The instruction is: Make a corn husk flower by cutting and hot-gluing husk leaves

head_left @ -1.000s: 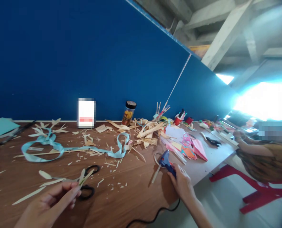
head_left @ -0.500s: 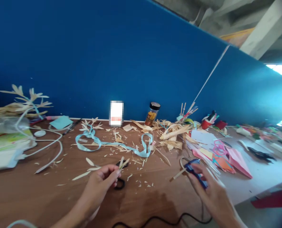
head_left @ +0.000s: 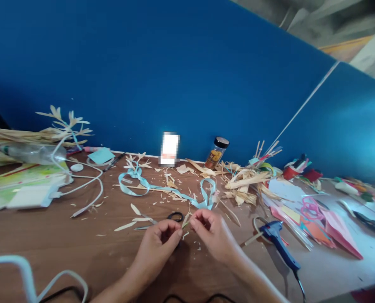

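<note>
My left hand (head_left: 162, 240) pinches a small pale strip of dried husk (head_left: 186, 219) between thumb and forefinger. Closed at the strip's other side, my right hand (head_left: 211, 231) has its thumb and fingertips on its edge. Scissors with black handles (head_left: 175, 216) lie just behind my hands, partly covered by them. Pale petal-shaped husk pieces (head_left: 126, 227) lie left of my left hand. A blue glue gun (head_left: 282, 245) rests on the table to the right of my right forearm, its cord trailing toward the near edge.
Light blue ribbon (head_left: 208, 193) curls across the brown table (head_left: 95, 248), among scattered husk scraps. A lidded jar (head_left: 217, 152) and a husk pile (head_left: 242, 183) stand behind. Coloured paper (head_left: 341, 229) lies right; a white power bank (head_left: 32, 197) with cables lies left.
My right hand has put the glue gun down on the table and moved left to meet my left hand at the husk strip. The view has shifted left.
</note>
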The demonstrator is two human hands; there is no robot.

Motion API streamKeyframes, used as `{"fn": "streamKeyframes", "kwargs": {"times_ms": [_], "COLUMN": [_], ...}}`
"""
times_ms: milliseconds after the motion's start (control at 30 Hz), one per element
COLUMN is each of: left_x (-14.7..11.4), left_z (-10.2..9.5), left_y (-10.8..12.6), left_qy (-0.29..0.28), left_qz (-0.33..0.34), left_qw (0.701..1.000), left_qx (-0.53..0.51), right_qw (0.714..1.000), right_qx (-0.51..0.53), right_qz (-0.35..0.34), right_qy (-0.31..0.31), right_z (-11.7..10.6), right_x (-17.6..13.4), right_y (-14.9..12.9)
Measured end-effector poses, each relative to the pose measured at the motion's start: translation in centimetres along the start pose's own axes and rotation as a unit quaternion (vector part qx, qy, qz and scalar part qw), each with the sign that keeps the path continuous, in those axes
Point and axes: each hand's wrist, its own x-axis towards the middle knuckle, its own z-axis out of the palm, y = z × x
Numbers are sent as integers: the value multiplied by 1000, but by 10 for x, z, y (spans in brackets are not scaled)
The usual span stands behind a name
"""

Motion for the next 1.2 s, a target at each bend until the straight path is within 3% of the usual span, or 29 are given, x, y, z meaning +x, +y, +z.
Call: {"fn": "streamKeyframes", "kwargs": {"times_ms": [200,533,600,700,800,867,1033,1200], "left_x": [4,6,8,14,18,18,13,1], "left_z": [-3,-6,-9,-18,-31,-40,-55,-62], "left_y": [0,0,-2,0,13,26,57,61], "left_qy": [-10,5,42,151,270,320,328,306], "left_qz": [-43,-21,-23,-2,60,94,134,131], "left_qw": [998,1000,999,988,956,930,907,900], "left_qx": [-35,-15,-23,-40,-95,-151,-227,-279], "right_qw": [1000,999,1000,1000,999,994,947,920], "right_qx": [-12,2,14,9,-42,-92,-266,-326], "right_qz": [6,5,6,5,-21,-55,-137,-161], "right_qy": [-18,-38,-28,7,10,-18,-121,-145], "right_z": [4,9,7,1,1,9,48,77], "right_x": [0,6,10,21,32,39,52,64], "right_y": [-1,3,3,0,-8,-12,-14,-19]}}
